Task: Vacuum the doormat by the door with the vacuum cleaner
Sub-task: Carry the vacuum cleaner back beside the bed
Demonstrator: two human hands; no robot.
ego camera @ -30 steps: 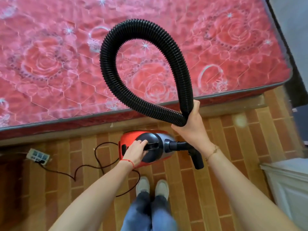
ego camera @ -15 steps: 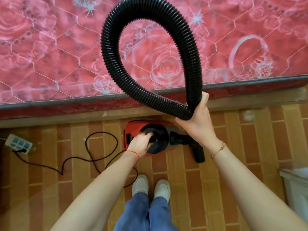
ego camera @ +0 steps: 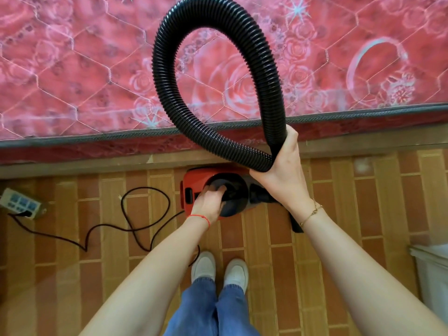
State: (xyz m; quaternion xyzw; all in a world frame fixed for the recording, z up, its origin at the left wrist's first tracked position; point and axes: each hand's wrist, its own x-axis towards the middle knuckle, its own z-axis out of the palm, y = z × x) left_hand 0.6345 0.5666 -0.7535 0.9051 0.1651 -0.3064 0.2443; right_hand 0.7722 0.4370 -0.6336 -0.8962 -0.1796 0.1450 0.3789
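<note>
Early stage: my left hand (ego camera: 209, 202) grips the vacuum (ego camera: 194, 175) handle, right hand (ego camera: 282, 166) clamps the looped hose (ego camera: 167, 98) at 12; no doormat visible, vacuuming not started.

Big red rose-print mattress (ego camera: 72, 69) up top, white power strip (ego camera: 18, 202) on the brick-pattern floor (ego camera: 363, 202) at left.

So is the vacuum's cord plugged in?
Plugged in: the thin black cord runs from the red vacuum cleaner into the white power strip.
</note>
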